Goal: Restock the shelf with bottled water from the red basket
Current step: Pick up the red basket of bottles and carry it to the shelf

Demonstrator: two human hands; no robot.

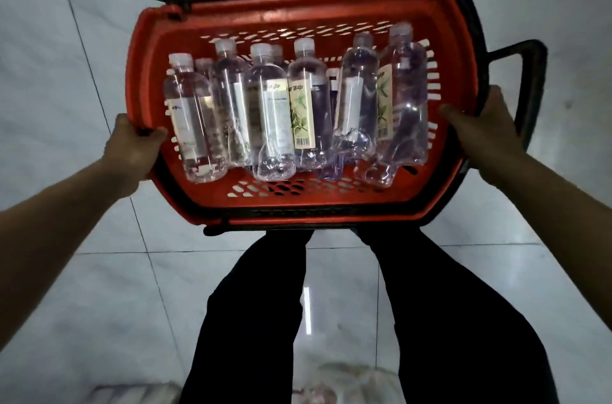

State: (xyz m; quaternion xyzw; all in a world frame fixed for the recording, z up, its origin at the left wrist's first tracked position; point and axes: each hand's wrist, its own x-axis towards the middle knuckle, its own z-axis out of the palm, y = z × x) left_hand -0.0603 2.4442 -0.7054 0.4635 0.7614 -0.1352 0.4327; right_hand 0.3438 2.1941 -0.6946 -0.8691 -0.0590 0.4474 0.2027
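A red basket [331, 208] with black trim is held in the air above a tiled floor, in front of my legs. Several clear water bottles [270, 118] with white caps lie side by side in it, caps pointing away from me, some with pale plant-printed labels [301, 118]. My left hand [134, 147] grips the basket's left rim, thumb over the edge. My right hand [486, 133] grips the right rim. A black handle [530, 95] hangs off the basket's right side. No shelf is in view.
Pale glossy floor tiles [82, 55] with thin dark joints fill the view. My legs in dark trousers [447, 320] stand below the basket. Blurred pale shapes [331, 383] show at the bottom edge.
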